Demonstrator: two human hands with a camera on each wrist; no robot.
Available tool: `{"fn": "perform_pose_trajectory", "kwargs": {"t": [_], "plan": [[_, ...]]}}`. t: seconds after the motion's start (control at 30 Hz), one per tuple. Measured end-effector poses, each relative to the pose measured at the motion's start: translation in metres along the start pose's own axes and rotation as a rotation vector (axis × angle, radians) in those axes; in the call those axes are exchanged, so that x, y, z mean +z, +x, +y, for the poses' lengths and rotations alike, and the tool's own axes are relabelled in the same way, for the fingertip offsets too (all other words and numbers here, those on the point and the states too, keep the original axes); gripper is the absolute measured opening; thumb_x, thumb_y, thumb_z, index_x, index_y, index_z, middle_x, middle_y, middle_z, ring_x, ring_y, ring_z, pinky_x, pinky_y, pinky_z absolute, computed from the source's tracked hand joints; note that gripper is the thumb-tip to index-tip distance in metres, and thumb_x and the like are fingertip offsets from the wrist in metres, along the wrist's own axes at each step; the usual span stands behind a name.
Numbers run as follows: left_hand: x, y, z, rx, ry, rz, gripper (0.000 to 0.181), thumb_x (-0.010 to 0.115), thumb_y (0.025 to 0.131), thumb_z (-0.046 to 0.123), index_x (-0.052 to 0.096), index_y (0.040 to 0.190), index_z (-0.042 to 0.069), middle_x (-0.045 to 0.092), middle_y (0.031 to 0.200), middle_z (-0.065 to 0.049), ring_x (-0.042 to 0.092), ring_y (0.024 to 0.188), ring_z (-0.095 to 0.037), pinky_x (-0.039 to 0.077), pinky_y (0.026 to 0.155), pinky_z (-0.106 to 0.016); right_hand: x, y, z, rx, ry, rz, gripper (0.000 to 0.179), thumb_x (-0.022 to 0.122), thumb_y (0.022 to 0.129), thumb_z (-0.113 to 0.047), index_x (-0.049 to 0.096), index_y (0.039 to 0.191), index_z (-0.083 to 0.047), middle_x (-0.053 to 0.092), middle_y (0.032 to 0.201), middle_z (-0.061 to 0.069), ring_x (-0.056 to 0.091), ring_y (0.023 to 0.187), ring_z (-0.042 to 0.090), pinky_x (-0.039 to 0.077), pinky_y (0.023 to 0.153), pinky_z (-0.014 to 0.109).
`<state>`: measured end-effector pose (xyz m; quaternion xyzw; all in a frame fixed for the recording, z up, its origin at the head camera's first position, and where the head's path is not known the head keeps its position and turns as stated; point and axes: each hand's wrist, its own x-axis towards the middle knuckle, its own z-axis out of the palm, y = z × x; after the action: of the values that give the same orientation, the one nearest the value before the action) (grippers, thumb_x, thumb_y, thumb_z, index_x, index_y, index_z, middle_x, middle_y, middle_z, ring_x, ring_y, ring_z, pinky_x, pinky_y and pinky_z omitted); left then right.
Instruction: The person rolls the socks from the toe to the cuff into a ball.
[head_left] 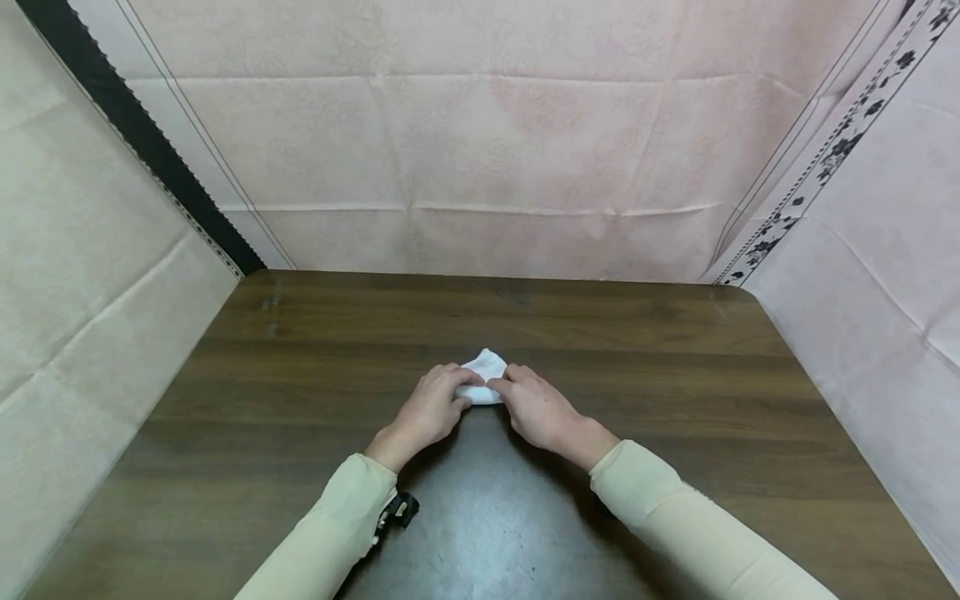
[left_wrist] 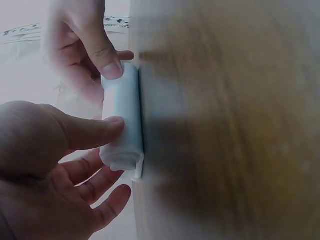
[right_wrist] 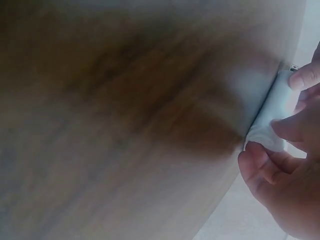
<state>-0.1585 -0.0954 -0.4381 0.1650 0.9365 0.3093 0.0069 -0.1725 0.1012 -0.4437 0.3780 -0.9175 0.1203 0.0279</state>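
A small white cloth (head_left: 487,363) lies on the brown table, its near side rolled into a thick cylinder and a loose pointed flap spreading on the far side. My left hand (head_left: 429,410) holds one end of the roll, thumb pressed on the near face and fingers behind. At the other end my right hand (head_left: 542,412) grips it the same way. In the left wrist view the rolled cloth (left_wrist: 121,102) shows layered folds at its end, with a thin edge against the table. The right wrist view shows the cloth roll (right_wrist: 280,107) between both thumbs.
The wood-grained table (head_left: 300,367) has rounded far corners. Pale creased sheets (head_left: 480,150) hang beyond its edges, with a black strip (head_left: 150,137) at left and a floral border (head_left: 840,150) at right. A dark device (head_left: 399,508) sits at the left wrist.
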Motion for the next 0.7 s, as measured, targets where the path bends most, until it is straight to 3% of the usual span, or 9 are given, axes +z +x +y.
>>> {"fn": "perform_pose_trajectory", "kwargs": {"t": [0.17,0.37,0.53,0.7], "plan": [[0.0006,0.0001,-0.0007,-0.008,0.025,-0.008,0.022,0.069,0.093,0.001,0.073,0.113,0.01,0.068,0.113,-0.007,0.058,0.11,-0.029,0.044,0.098,-0.048,0.0013,-0.0027,-0.0006,0.003,-0.002,0.01,0.031,0.063,0.096,-0.004,0.066,0.126,-0.005,0.056,0.099,0.007,0.053,0.088,0.022,0.049,0.077,0.034],[0.0009,-0.0006,-0.0025,-0.015,0.058,-0.027,0.023,0.066,0.097,0.004,0.072,0.117,0.013,0.068,0.118,-0.007,0.058,0.115,-0.029,0.039,0.101,-0.052,0.0054,-0.0046,0.0017,-0.02,-0.009,0.093,0.037,0.077,0.09,-0.013,0.066,0.125,-0.006,0.057,0.106,0.008,0.055,0.094,0.022,0.05,0.078,0.034],[0.0002,0.0,-0.0024,0.004,0.072,-0.015,0.023,0.064,0.097,0.003,0.073,0.116,0.013,0.069,0.117,-0.007,0.059,0.114,-0.029,0.04,0.099,-0.052,0.0067,-0.0034,0.003,-0.055,-0.004,0.173,0.038,0.081,0.085,-0.008,0.066,0.119,-0.01,0.057,0.105,0.006,0.057,0.095,0.023,0.051,0.079,0.035],[-0.0005,0.0011,-0.0005,-0.007,0.082,-0.025,0.023,0.064,0.098,0.005,0.073,0.118,0.013,0.07,0.116,-0.007,0.06,0.113,-0.029,0.041,0.099,-0.051,0.006,-0.0039,0.0028,-0.047,0.004,0.165,0.032,0.078,0.087,-0.004,0.068,0.117,-0.01,0.059,0.103,0.004,0.058,0.094,0.021,0.052,0.08,0.035]]}}
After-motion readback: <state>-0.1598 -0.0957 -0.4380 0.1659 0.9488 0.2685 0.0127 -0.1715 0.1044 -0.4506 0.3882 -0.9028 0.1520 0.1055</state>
